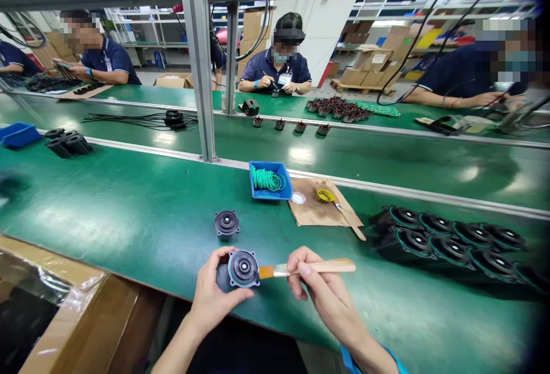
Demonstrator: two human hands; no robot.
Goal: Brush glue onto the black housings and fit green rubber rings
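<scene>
My left hand grips a round black motor housing by its sides, its ringed face turned up. In my right hand is a flat paintbrush with a wooden handle, its orange bristles touching the housing's right rim. A second black housing stands on the green bench just beyond. Behind it, a blue bin holds green rubber rings. On a cardboard sheet sit a yellow round tin, a white lid and another brush.
Rows of black housings with green rings stand at the right. A metal post rises from the bench's back rail. At the left are black cylinders, a blue tray and an open carton. Several co-workers sit across the conveyor.
</scene>
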